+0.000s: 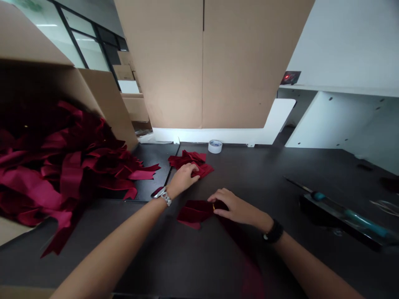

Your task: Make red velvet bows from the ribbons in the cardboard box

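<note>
My left hand (183, 181) is over a small pile of folded dark red velvet ribbon pieces (187, 158). Its thumb and forefinger curl around the near edge of one piece. Closer to me, my right hand (237, 207) pinches a dark red velvet ribbon bow (195, 211). A thin gold band (213, 206) shows by its fingertips. The bow's loops lie left of the hand, and a long dark ribbon tail (246, 257) runs down toward the table's front edge, blurred there.
At left, a cardboard box (99, 91) on its side spills a heap of red ribbon bows (71, 166). A tape roll (215, 146) stands at the back, before a large cardboard panel (202, 62). A teal-handled tool (346, 211) lies on the right of the dark table (262, 174).
</note>
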A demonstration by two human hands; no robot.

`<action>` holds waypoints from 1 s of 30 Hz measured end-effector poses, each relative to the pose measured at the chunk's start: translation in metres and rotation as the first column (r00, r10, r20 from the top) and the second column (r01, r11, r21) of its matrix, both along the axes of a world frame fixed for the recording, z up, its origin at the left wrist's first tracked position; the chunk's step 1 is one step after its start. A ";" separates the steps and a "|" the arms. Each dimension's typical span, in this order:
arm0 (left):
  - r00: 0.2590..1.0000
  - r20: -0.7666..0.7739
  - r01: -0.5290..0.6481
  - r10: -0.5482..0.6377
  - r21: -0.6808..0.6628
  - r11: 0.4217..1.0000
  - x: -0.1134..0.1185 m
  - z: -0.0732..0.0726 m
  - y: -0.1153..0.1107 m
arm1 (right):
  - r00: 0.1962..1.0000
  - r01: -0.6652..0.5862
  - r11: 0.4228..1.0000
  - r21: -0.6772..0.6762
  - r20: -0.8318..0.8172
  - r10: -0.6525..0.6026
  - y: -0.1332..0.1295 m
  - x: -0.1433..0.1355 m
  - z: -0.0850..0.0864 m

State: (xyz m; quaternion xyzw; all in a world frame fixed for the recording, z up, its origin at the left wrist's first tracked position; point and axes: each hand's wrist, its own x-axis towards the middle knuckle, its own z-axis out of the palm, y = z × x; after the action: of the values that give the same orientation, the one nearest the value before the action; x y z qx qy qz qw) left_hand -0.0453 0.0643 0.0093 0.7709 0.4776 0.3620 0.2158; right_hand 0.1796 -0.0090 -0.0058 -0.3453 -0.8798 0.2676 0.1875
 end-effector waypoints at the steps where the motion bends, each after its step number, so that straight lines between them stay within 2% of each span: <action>1: 1.000 -0.019 -0.017 0.018 0.019 1.000 0.004 -0.001 0.002 | 0.999 0.013 1.000 0.006 -0.043 -0.013 0.000 0.001 -0.001; 4: 0.995 -0.060 -0.078 0.081 0.049 0.996 0.013 -0.006 0.009 | 0.983 0.068 0.998 -0.008 -0.172 -0.068 -0.001 0.003 -0.002; 8: 0.989 -0.068 -0.127 0.130 0.050 0.991 0.013 -0.008 0.018 | 0.962 0.127 0.991 -0.044 -0.239 -0.134 -0.002 0.009 -0.002; 11: 0.988 -0.007 -0.154 0.155 0.076 0.985 0.013 0.000 0.015 | 0.925 0.204 0.978 -0.042 -0.319 -0.207 -0.002 0.011 -0.001; 13: 0.986 0.052 -0.161 0.157 0.088 0.983 0.017 0.007 0.003 | 0.868 0.276 0.961 -0.037 -0.420 -0.265 -0.002 0.010 -0.001; 15: 0.979 0.185 -0.088 0.087 -0.005 0.996 0.024 0.012 -0.017 | 0.796 0.326 0.943 -0.058 -0.521 -0.307 -0.002 0.009 -0.002; 16: 0.951 0.309 0.012 0.022 -0.109 0.994 0.029 0.014 -0.028 | 0.768 0.334 0.939 -0.081 -0.554 -0.321 -0.003 0.008 -0.003; 19: 0.809 0.584 0.301 -0.063 -0.319 0.899 0.040 0.011 -0.056 | 0.743 0.275 0.942 -0.192 -0.579 -0.335 -0.005 0.005 -0.004; 21: 0.777 0.625 0.368 -0.073 -0.358 0.858 0.043 0.006 -0.064 | 0.754 0.186 0.936 -0.299 -0.567 -0.331 -0.006 0.004 -0.005; 24: 0.765 0.642 0.362 -0.055 -0.356 0.861 0.043 -0.002 -0.062 | 0.758 0.109 0.895 -0.432 -0.547 -0.356 -0.006 0.004 -0.005; 26: 0.756 0.651 0.387 -0.069 -0.359 0.850 0.042 -0.005 -0.060 | 0.733 0.122 0.877 -0.464 -0.554 -0.395 -0.006 0.003 -0.006; 28: 0.747 0.654 0.456 -0.122 -0.368 0.810 0.042 -0.007 -0.060 | 0.709 0.129 0.871 -0.474 -0.570 -0.415 -0.007 0.003 -0.005; 30: 0.744 0.648 0.493 -0.164 -0.366 0.789 0.042 -0.007 -0.063 | 0.724 0.103 0.869 -0.483 -0.563 -0.398 -0.008 0.002 -0.004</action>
State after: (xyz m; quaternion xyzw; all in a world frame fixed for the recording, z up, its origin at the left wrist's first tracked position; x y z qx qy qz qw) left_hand -0.0028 0.0015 0.0027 0.6085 0.3161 0.3933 0.6125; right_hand 0.1816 -0.0168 -0.0095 -0.3822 -0.6249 0.5234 0.4354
